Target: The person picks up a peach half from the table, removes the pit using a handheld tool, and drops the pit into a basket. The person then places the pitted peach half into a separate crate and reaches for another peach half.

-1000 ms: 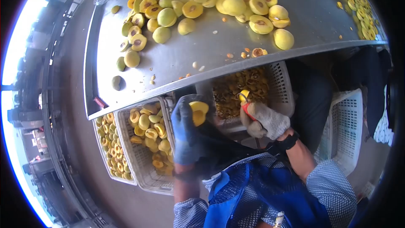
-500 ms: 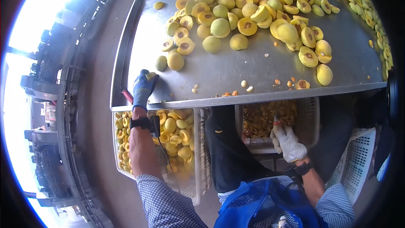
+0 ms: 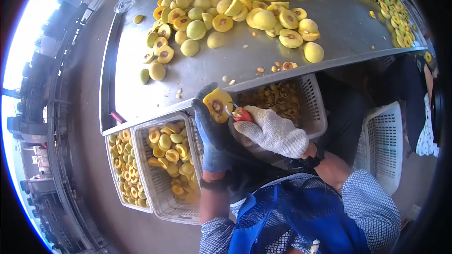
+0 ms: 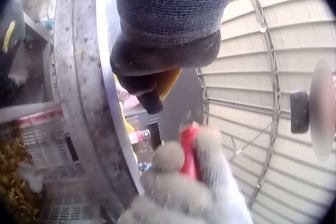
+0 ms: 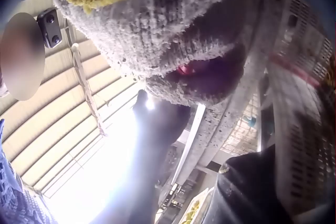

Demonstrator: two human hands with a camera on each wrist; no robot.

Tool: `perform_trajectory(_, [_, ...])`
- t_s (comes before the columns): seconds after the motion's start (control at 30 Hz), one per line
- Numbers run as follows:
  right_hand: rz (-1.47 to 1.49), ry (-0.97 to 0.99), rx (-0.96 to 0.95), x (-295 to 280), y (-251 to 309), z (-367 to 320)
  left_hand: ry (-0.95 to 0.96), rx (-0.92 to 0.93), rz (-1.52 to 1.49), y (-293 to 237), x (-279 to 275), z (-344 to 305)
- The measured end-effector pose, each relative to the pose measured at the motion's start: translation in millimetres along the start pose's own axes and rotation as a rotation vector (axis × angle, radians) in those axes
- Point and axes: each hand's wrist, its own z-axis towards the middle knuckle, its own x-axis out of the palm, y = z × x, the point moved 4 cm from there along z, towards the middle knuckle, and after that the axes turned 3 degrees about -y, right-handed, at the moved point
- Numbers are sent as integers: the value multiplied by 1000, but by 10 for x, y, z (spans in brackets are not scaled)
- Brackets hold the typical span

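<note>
In the head view the left hand (image 3: 213,134), in a blue and dark glove, grips a halved yellow fruit (image 3: 217,105) with its brown pit side turned up. The white-gloved right hand (image 3: 277,130) holds a red-handled tool (image 3: 242,115), whose curved metal end touches the cut face. The left wrist view shows the left hand's dark fingers (image 4: 152,56) curled round the fruit (image 4: 168,83), and the red handle (image 4: 190,150) between the right hand's fingers. In the right wrist view the right glove (image 5: 152,35) wraps the red handle (image 5: 186,69); the tool's tip is hidden there.
A metal table (image 3: 197,73) carries many halved fruits (image 3: 221,23) and small loose kernels. Below its edge are a crate of fruit halves (image 3: 168,210), another crate of them at far left (image 3: 127,174), and a crate of brownish scraps (image 3: 313,99). Another person's dark-clothed leg (image 3: 400,84) is at right.
From the table's left edge, the left hand has come back to the middle with a fruit half. The right hand has risen from above the scraps crate and brought the tool to the fruit.
</note>
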Motion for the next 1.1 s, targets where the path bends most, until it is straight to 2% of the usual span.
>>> perform_trajectory(0.1, [-66,-63,-1,-85,-13,-4,18,91,170,239,107,-52])
perform_trajectory(0.17, [-122,-61,31,-142,-31,-15,35,84,143,345,94,-75])
perform_trajectory(0.2, [-51,-103,-58,-126,-85,-7,42,81,132,379,91,-74])
perform_trajectory(0.3, [-71,-116,-64,-69,-233,21,3,132,361,428,96,-62])
perform_trajectory(0.4, [-84,-106,-67,-64,-300,42,82,130,442,403,113,-14])
perform_trajectory(0.5, [-63,-75,-50,-58,-363,35,251,242,815,353,103,77])
perform_trajectory(0.53, [-49,-67,-38,-48,-381,19,250,67,670,386,84,99])
perform_trajectory(0.6, [-15,-64,-18,-20,-394,0,413,199,883,396,21,122])
perform_trajectory(0.67, [-37,-101,-33,68,-464,-16,579,690,1096,284,66,45])
perform_trajectory(0.73, [-36,-114,-38,95,-488,-12,424,451,911,288,90,42])
perform_trajectory(0.8, [-13,-89,-26,82,-465,-30,364,301,811,229,135,16])
perform_trajectory(0.93, [18,-75,71,125,-460,-77,446,274,829,170,154,13])
perform_trajectory(1.0, [48,-47,105,183,-526,-49,358,62,700,192,122,13])
perform_trajectory(1.07, [42,-23,133,147,-524,-68,129,-386,392,264,93,-121])
perform_trajectory(1.1, [37,-10,148,125,-519,-77,113,-334,299,274,102,-144])
